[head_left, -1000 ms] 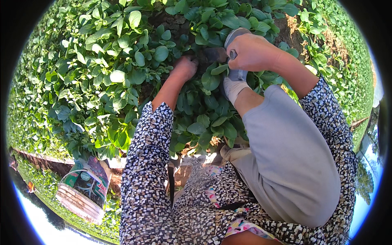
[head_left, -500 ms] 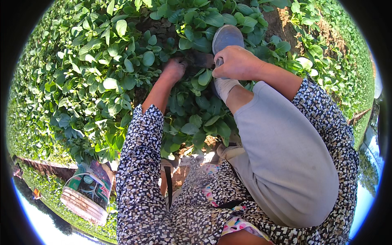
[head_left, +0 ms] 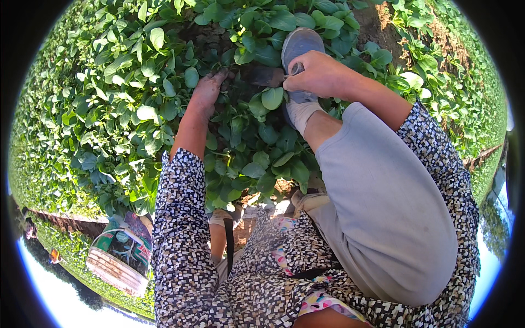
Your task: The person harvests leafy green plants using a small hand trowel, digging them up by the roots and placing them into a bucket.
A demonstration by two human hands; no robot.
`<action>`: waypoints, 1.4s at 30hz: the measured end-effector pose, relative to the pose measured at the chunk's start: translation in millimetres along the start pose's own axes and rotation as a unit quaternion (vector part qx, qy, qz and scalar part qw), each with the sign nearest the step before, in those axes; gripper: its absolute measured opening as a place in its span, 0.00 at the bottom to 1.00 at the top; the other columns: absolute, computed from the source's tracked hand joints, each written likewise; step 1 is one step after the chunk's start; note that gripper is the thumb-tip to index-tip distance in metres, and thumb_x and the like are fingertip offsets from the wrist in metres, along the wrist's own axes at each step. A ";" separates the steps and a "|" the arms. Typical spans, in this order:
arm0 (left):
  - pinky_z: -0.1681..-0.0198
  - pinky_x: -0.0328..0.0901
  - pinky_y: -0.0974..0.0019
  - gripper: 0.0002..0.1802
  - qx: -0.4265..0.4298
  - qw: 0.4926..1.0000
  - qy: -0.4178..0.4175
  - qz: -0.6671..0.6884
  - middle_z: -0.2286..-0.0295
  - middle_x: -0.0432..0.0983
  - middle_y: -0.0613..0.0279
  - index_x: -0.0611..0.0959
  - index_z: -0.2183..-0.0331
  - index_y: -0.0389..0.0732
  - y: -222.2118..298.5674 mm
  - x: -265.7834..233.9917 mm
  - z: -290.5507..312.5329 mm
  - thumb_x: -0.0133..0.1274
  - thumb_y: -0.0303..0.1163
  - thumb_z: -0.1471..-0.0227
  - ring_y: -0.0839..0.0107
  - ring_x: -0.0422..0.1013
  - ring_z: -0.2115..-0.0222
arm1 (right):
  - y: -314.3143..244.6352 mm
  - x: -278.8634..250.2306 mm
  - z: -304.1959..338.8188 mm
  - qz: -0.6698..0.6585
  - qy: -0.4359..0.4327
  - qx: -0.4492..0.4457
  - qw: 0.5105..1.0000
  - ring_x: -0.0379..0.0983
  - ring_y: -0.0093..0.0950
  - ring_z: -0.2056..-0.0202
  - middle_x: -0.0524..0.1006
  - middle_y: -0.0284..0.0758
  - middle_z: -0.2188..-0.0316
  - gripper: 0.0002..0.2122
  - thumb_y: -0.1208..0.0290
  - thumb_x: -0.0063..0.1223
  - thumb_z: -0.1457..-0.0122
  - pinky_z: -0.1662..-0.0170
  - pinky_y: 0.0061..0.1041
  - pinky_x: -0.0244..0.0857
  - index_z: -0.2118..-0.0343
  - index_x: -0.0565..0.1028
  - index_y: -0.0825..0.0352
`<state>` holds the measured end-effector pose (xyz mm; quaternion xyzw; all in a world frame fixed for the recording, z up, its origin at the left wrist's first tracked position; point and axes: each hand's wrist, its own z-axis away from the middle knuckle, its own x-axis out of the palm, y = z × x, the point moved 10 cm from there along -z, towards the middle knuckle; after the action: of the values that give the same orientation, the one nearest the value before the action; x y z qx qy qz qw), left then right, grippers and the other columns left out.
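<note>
Among the leafy green plants [head_left: 262, 134], my right hand [head_left: 320, 74] is closed round the handle of a short tool with a broad dark blade [head_left: 263, 76], perhaps a trowel. The blade points left, low between the leaves, and my right hand is just in front of my grey shoe [head_left: 302, 45]. Left of the blade tip, and apart from it, is my left hand [head_left: 208, 92]. Its fingers are drawn together at the leaves near the soil; what they hold, if anything, I cannot make out.
My bent knee in a grey trouser leg [head_left: 388, 208] rises between my arms. A white bucket [head_left: 116, 270] with a handle and a printed bag stands at the lower left. Dense foliage [head_left: 109, 109] spreads on the left; bare soil [head_left: 374, 30] shows at the upper right.
My left hand has moved left and slightly up, away from the blade. My right hand has shifted a little upward with the tool, and more of the blade shows.
</note>
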<state>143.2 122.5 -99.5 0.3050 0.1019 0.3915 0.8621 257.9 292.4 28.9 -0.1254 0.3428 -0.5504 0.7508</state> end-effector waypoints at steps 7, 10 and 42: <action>0.81 0.59 0.70 0.12 0.102 0.914 -0.135 0.368 0.80 0.60 0.72 0.75 0.64 0.41 26.3 -46.0 29.9 0.46 0.40 0.39 0.79 0.57 0.83 | -30.1 12.7 14.3 0.268 0.002 -0.126 0.955 0.70 0.41 0.75 0.74 0.40 0.81 0.11 0.62 0.52 0.53 0.70 0.36 0.64 0.78 0.75 0.66; 0.86 0.49 0.80 0.12 0.114 0.917 -0.140 0.356 0.82 0.58 0.73 0.75 0.65 0.40 35.6 -44.3 50.9 0.44 0.39 0.38 0.84 0.49 0.89 | -28.4 22.8 17.5 0.313 -0.042 -0.105 0.943 0.74 0.39 0.71 0.77 0.39 0.76 0.10 0.62 0.52 0.53 0.67 0.36 0.67 0.73 0.79 0.62; 0.55 0.65 0.53 0.27 0.082 0.922 0.268 -0.268 0.63 0.77 0.41 0.81 0.64 0.32 4.9 -17.1 -7.9 0.56 0.48 0.58 0.46 0.72 0.59 | -35.4 29.2 -1.8 0.229 0.046 -0.161 0.959 0.67 0.44 0.78 0.70 0.44 0.84 0.09 0.66 0.51 0.55 0.72 0.36 0.62 0.82 0.73 0.67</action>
<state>125.4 115.9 -103.9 0.2194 0.4391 0.2028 0.8473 235.2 253.2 36.6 -0.1368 0.4808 -0.3065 0.8101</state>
